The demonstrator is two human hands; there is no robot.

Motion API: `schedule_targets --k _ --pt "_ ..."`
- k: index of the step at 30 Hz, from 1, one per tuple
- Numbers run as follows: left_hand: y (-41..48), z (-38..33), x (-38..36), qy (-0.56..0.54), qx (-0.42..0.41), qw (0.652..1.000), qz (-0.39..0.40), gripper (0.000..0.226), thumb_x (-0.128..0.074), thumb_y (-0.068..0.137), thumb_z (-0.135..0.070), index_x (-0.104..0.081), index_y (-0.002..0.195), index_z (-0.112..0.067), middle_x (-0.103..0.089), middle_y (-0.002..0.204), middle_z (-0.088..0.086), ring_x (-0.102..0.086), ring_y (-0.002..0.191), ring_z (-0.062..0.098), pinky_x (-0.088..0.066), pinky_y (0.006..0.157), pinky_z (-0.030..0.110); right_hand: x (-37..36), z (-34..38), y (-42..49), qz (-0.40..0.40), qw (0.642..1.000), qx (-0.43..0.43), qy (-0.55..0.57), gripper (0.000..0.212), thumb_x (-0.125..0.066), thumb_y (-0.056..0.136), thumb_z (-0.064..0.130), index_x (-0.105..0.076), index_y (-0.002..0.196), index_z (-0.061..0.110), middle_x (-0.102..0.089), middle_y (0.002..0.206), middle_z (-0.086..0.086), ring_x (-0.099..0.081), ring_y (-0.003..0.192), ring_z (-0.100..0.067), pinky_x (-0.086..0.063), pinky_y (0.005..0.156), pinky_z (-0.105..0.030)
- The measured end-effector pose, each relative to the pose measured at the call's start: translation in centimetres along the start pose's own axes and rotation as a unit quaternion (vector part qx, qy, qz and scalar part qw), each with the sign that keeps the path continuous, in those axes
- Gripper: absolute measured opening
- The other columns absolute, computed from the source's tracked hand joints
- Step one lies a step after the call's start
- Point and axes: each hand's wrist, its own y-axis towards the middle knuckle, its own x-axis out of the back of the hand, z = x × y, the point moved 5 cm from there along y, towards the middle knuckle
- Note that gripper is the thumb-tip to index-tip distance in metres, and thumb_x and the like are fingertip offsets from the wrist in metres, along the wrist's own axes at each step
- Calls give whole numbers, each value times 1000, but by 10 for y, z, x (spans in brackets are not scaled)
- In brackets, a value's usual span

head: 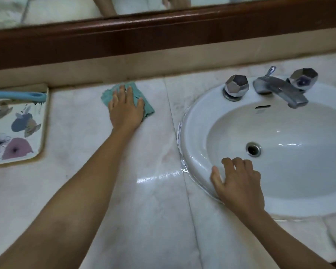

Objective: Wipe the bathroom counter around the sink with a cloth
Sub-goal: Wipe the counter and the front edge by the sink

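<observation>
A teal cloth (148,107) lies flat on the pale marble counter (151,191), near the back wall and left of the sink. My left hand (125,109) presses down on the cloth with fingers spread, covering most of it. The white oval sink (198,121) is set into the counter at the right. On its near-left rim rests my right hand (239,183), fingers apart and holding nothing. A wet sheen shows on the counter beside the sink's left edge.
A chrome faucet (279,90) with two faceted knobs (236,85) stands at the back of the sink. At the far left, a floral tray (17,129) holds a blue-handled brush (17,95). A dark wooden mirror frame (163,33) runs along the back.
</observation>
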Motion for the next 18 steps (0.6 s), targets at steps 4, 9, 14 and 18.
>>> schedule_targets --k 4,9,14,18 --pt "-93 -23 -15 -20 -8 999 -25 66 -18 97 -47 -17 154 -15 -10 163 6 -7 149 28 -9 119 42 0 1 0 -3 1000 5 -6 51 -34 84 47 -65 93 8 -60 81 -13 -52 84 -36 -41 65 -43" --pt "-232 -42 -33 -19 -212 976 50 65 -28 96 -53 -19 154 -25 -8 163 -6 -2 150 17 -8 118 34 1 0 -2 -25 1000 6 -10 52 -34 84 46 -65 91 6 -60 80 -16 -52 84 -38 -42 65 -43" --pt "-122 16 -8 35 -239 970 15 68 -29 93 -57 -23 153 -27 -15 162 -6 -12 149 20 -13 117 36 0 1 -3 -36 999 9 -19 54 -31 85 46 -64 93 4 -60 80 -17 -51 86 -39 -41 66 -45" --pt "-35 80 17 -3 53 999 -5 67 -26 97 -52 -15 155 -21 -5 164 1 -4 150 25 -7 120 43 -1 1 -4 -40 999 -6 -25 55 -28 85 47 -62 98 6 -60 84 -17 -50 94 -39 -41 72 -47"
